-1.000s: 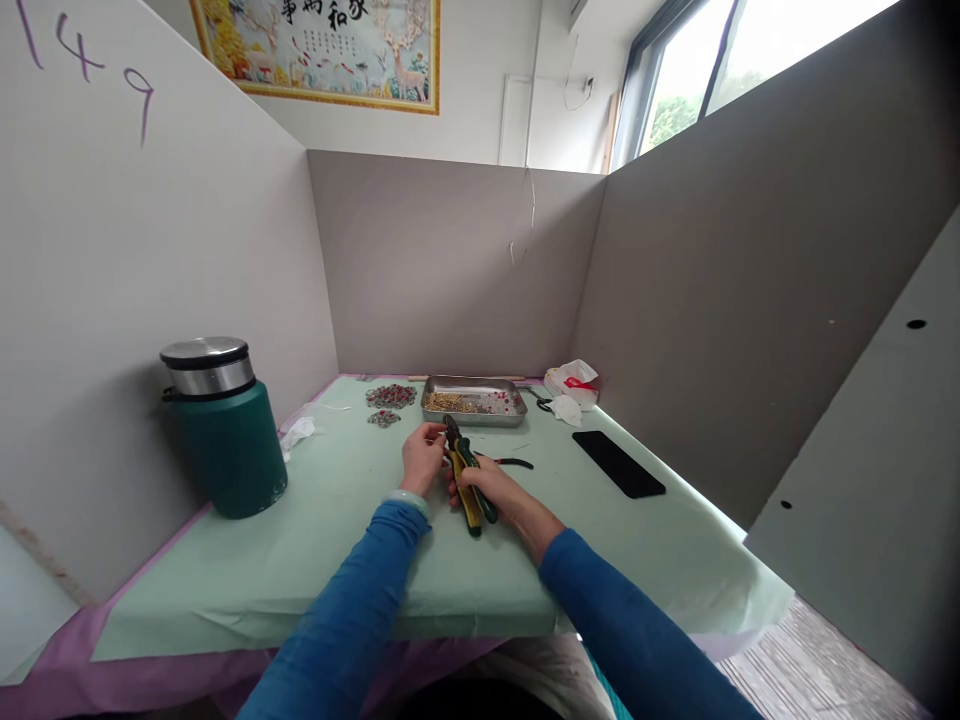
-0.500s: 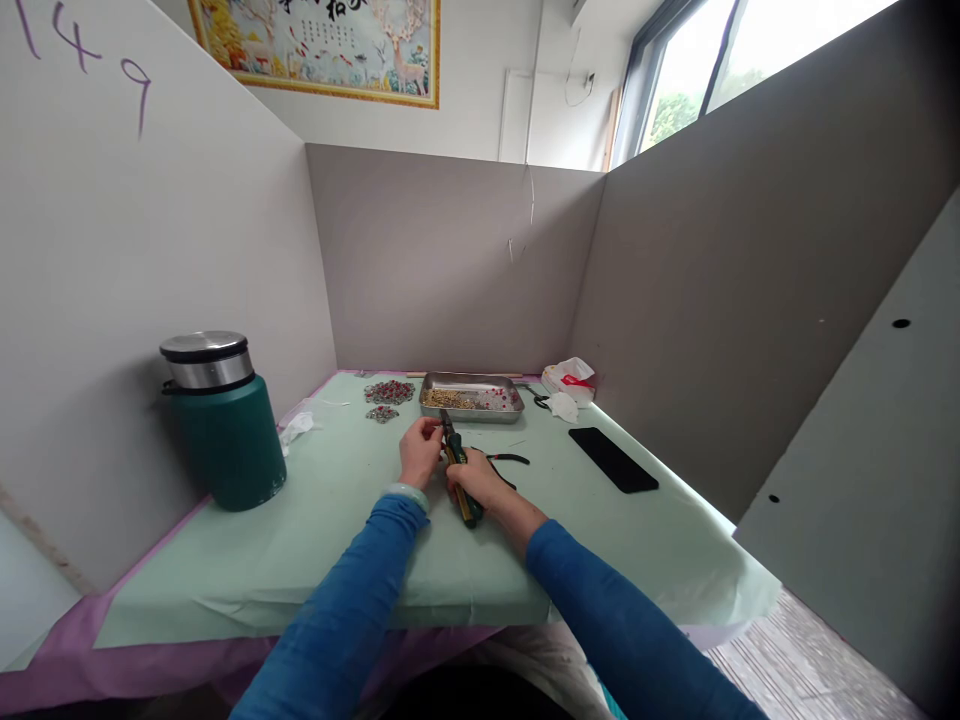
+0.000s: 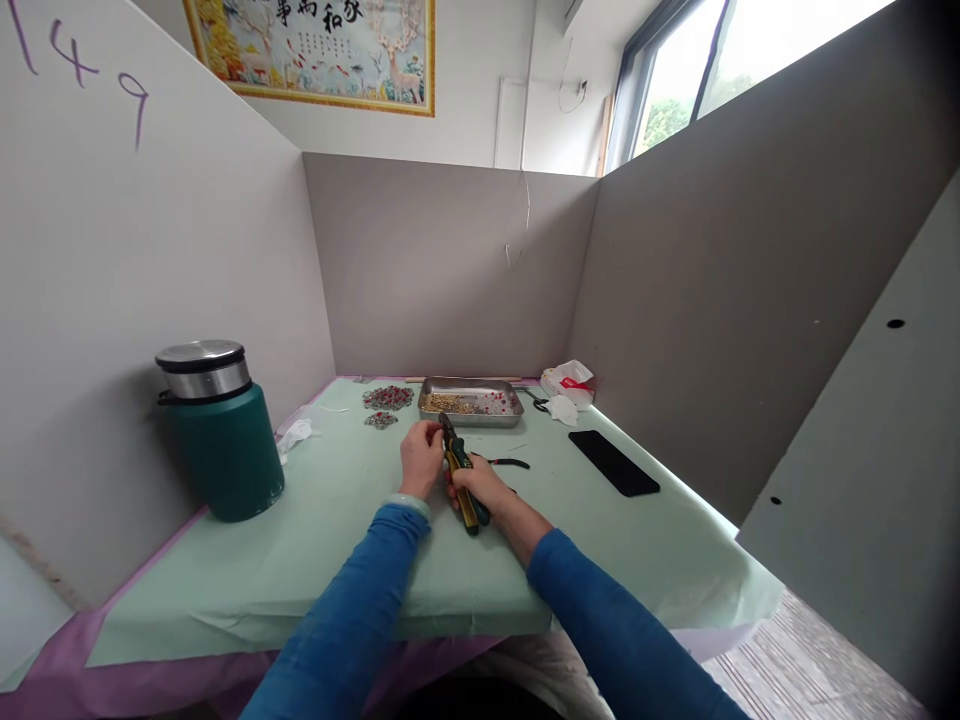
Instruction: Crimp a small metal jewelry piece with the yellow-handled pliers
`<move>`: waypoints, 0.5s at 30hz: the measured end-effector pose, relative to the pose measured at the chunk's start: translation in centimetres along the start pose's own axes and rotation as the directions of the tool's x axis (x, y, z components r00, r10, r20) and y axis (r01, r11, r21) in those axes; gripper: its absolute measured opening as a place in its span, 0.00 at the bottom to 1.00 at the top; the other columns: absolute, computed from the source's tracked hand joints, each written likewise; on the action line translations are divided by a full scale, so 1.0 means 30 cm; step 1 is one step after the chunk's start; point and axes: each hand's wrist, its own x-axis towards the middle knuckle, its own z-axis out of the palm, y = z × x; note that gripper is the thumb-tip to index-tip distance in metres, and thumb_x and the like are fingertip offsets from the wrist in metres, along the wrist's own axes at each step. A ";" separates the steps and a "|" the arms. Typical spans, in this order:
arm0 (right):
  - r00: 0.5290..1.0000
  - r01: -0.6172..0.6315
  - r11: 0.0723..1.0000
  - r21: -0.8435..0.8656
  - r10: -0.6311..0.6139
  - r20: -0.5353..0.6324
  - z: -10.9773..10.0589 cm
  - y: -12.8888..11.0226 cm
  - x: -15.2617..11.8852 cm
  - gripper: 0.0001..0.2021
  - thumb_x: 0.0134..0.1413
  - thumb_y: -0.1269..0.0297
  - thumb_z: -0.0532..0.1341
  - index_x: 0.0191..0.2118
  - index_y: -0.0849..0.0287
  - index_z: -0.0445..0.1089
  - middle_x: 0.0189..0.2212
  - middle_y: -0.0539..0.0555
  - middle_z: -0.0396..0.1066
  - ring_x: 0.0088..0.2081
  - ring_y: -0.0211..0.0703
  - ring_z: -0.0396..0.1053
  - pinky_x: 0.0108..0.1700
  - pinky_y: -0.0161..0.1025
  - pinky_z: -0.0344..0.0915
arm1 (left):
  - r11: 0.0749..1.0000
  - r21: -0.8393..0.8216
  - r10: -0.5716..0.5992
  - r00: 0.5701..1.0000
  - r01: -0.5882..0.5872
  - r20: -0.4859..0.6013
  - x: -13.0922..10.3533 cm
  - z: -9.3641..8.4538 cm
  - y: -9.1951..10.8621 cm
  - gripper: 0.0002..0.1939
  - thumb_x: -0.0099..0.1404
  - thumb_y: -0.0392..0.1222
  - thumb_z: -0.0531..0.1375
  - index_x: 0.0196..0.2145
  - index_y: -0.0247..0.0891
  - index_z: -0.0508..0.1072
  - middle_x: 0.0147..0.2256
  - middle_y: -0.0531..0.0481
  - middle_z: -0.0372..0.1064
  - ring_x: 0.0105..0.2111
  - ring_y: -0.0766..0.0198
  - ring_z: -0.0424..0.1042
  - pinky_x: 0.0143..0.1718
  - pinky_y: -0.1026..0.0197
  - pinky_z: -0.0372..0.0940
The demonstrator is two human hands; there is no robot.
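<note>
My right hand (image 3: 484,482) is wrapped round the pliers (image 3: 466,500), which have dark green and yellow handles. Their dark jaws point away from me, towards the metal tray (image 3: 472,420). Just left of the jaws, my left hand (image 3: 421,458) is closed in a pinch; whatever lies between its fingertips is too small to make out. Gold-coloured and red small pieces lie in the tray. Behind my right hand a second tool with a black curved handle (image 3: 512,463) rests on the cloth, partly hidden.
Two piles of red and silver pieces, a larger one (image 3: 388,397) and a smaller one (image 3: 381,420), lie left of the tray. A green flask (image 3: 225,450) stands at left. To the right are a black phone-like slab (image 3: 613,462), crumpled tissue (image 3: 562,409) and a white bag (image 3: 568,381). Partitions enclose the table.
The pliers' handles look slightly further apart, and the tool has turned a little in my right hand. My left hand keeps its pinch by the jaws. The whole view has shifted slightly.
</note>
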 end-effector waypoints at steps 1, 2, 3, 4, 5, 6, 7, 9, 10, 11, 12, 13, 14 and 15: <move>1.000 0.003 1.000 -0.005 -0.003 0.002 -0.001 0.001 0.001 0.11 0.26 0.72 0.52 0.26 0.57 0.55 0.13 0.46 0.61 0.14 0.36 0.58 0.16 0.33 0.57 | 1.000 -0.001 0.002 1.000 -0.002 -0.001 -0.001 -0.001 0.002 0.06 0.57 0.38 0.55 0.31 0.37 0.71 0.29 0.47 0.71 0.31 0.62 0.70 0.36 0.60 0.64; 1.000 0.007 1.000 -0.002 -0.007 0.004 -0.002 0.002 0.001 0.11 0.27 0.72 0.52 0.26 0.57 0.55 0.13 0.46 0.61 0.14 0.36 0.58 0.17 0.33 0.57 | 1.000 -0.012 -0.001 1.000 0.001 0.001 -0.001 -0.001 0.003 0.06 0.57 0.38 0.55 0.31 0.37 0.71 0.29 0.47 0.71 0.31 0.62 0.70 0.36 0.60 0.64; 1.000 0.011 1.000 0.006 -0.011 0.005 -0.003 0.004 0.002 0.11 0.27 0.72 0.52 0.26 0.57 0.55 0.13 0.46 0.61 0.14 0.36 0.58 0.17 0.33 0.57 | 0.999 -0.032 -0.012 1.000 0.012 0.008 0.000 -0.001 0.003 0.06 0.57 0.38 0.55 0.31 0.37 0.71 0.29 0.47 0.71 0.31 0.62 0.70 0.36 0.60 0.64; 1.000 0.014 1.000 0.016 -0.014 0.006 -0.003 0.005 0.002 0.11 0.27 0.72 0.52 0.26 0.57 0.55 0.14 0.46 0.61 0.15 0.35 0.58 0.17 0.33 0.58 | 0.998 -0.058 -0.030 0.999 0.031 0.016 0.000 -0.001 0.003 0.06 0.56 0.38 0.56 0.31 0.37 0.71 0.29 0.47 0.71 0.30 0.63 0.70 0.36 0.60 0.64; 1.000 0.017 1.000 0.024 -0.017 0.005 -0.003 0.006 0.003 0.11 0.27 0.72 0.52 0.26 0.57 0.56 0.14 0.46 0.61 0.15 0.35 0.58 0.18 0.33 0.58 | 0.995 -0.087 -0.054 0.998 0.056 0.026 0.001 0.000 0.003 0.06 0.56 0.39 0.56 0.32 0.37 0.71 0.29 0.47 0.71 0.30 0.63 0.70 0.35 0.61 0.65; 1.000 0.018 0.999 0.030 -0.018 0.004 -0.004 0.007 0.003 0.11 0.27 0.72 0.52 0.26 0.57 0.56 0.14 0.46 0.61 0.15 0.35 0.58 0.18 0.34 0.58 | 0.989 -0.118 -0.081 0.996 0.084 0.037 0.001 0.000 0.003 0.07 0.55 0.39 0.57 0.32 0.36 0.71 0.29 0.48 0.71 0.30 0.63 0.70 0.34 0.61 0.65; 1.000 0.019 0.999 0.032 -0.019 0.000 -0.004 0.008 0.004 0.11 0.27 0.72 0.52 0.26 0.57 0.56 0.14 0.46 0.61 0.15 0.35 0.58 0.18 0.34 0.58 | 0.983 -0.146 -0.107 0.993 0.113 0.050 0.001 0.000 0.004 0.07 0.55 0.40 0.57 0.32 0.36 0.71 0.29 0.48 0.71 0.29 0.64 0.70 0.33 0.62 0.65; 1.000 0.017 0.999 0.031 -0.017 -0.009 -0.004 0.008 0.004 0.12 0.27 0.72 0.53 0.27 0.58 0.56 0.14 0.46 0.61 0.15 0.36 0.58 0.18 0.34 0.58 | 0.968 -0.190 -0.154 0.985 0.165 0.074 0.000 0.001 0.004 0.08 0.54 0.40 0.58 0.33 0.36 0.71 0.28 0.48 0.71 0.27 0.65 0.70 0.31 0.63 0.65; 1.000 0.015 0.999 0.033 -0.015 -0.011 -0.004 0.008 0.005 0.12 0.27 0.72 0.53 0.27 0.58 0.57 0.14 0.46 0.61 0.15 0.35 0.59 0.18 0.34 0.59 | 0.960 -0.205 -0.175 0.981 0.189 0.087 0.000 0.001 0.003 0.09 0.54 0.40 0.58 0.33 0.36 0.71 0.28 0.49 0.71 0.26 0.65 0.69 0.29 0.64 0.64; 1.000 0.013 0.999 0.037 -0.013 -0.008 -0.004 0.008 0.005 0.12 0.27 0.72 0.53 0.27 0.58 0.57 0.15 0.46 0.61 0.16 0.35 0.59 0.18 0.34 0.59 | 0.954 -0.215 -0.194 0.976 0.211 0.099 0.000 0.001 0.001 0.09 0.54 0.40 0.58 0.34 0.36 0.71 0.28 0.49 0.71 0.25 0.66 0.68 0.27 0.64 0.64; 1.000 0.012 0.999 0.042 -0.012 -0.001 -0.005 0.007 0.004 0.12 0.27 0.72 0.53 0.27 0.58 0.57 0.15 0.46 0.61 0.16 0.35 0.59 0.18 0.34 0.59 | 0.948 -0.218 -0.212 0.971 0.232 0.110 0.001 0.002 -0.003 0.09 0.54 0.40 0.57 0.34 0.36 0.71 0.28 0.50 0.71 0.23 0.67 0.68 0.25 0.65 0.63; 1.000 0.012 0.999 0.049 -0.013 0.010 -0.005 0.006 0.003 0.12 0.27 0.72 0.53 0.27 0.58 0.57 0.15 0.46 0.61 0.16 0.35 0.59 0.18 0.34 0.58 | 0.944 -0.217 -0.229 0.966 0.250 0.118 0.003 0.002 -0.008 0.09 0.54 0.40 0.57 0.35 0.36 0.71 0.28 0.50 0.71 0.22 0.68 0.67 0.24 0.66 0.62; 1.000 0.011 0.998 0.056 -0.013 0.021 -0.004 0.005 0.002 0.13 0.27 0.72 0.53 0.27 0.58 0.57 0.15 0.45 0.60 0.16 0.35 0.58 0.18 0.33 0.58 | 0.941 -0.214 -0.240 0.964 0.261 0.118 0.005 0.002 -0.015 0.09 0.54 0.39 0.57 0.35 0.36 0.71 0.28 0.50 0.71 0.22 0.68 0.66 0.23 0.66 0.62; 0.999 0.011 0.998 0.061 -0.013 0.030 -0.004 0.004 0.001 0.13 0.27 0.72 0.53 0.28 0.58 0.57 0.15 0.45 0.60 0.16 0.35 0.58 0.18 0.33 0.58 | 0.943 -0.208 -0.242 0.964 0.260 0.108 0.008 0.001 -0.022 0.09 0.55 0.39 0.57 0.35 0.36 0.71 0.28 0.50 0.71 0.23 0.68 0.67 0.24 0.66 0.62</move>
